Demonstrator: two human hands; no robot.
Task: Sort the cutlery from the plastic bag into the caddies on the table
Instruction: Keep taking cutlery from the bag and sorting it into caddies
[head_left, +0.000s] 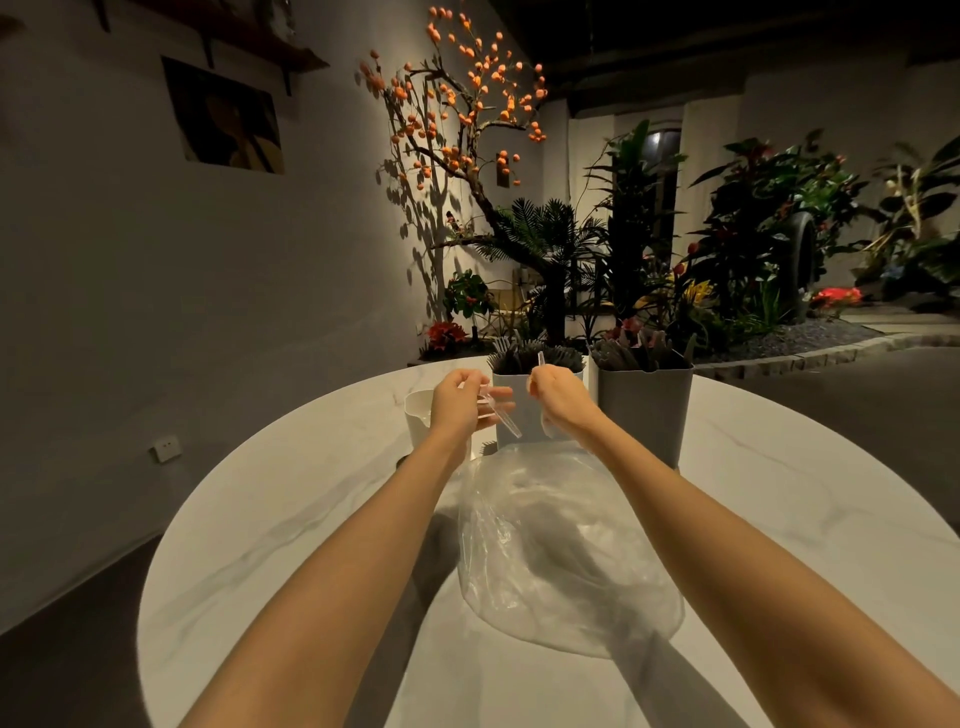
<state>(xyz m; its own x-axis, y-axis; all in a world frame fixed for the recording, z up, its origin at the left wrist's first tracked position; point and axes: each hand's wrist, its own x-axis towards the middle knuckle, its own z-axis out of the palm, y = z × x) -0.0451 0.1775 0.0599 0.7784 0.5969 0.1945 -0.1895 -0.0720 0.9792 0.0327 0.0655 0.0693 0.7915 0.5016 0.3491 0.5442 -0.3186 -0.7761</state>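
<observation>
A crumpled clear plastic bag (561, 540) lies on the round white table (270, 519) between my forearms. At the far side stand three caddies: a low white one (418, 415) on the left, a white middle caddy (522, 410) packed with dark cutlery, and a grey caddy (644, 410) on the right, also full. My left hand (460, 402) pinches a clear plastic utensil (501, 413) in front of the middle caddy. My right hand (556, 395) grips another clear utensil (541, 358), its tip sticking up over the middle caddy.
The table's far edge lies just behind the caddies. Beyond it is an indoor garden bed with plants (675, 249) and a tree with orange fruit (467, 104). A wall (156, 260) runs along the left.
</observation>
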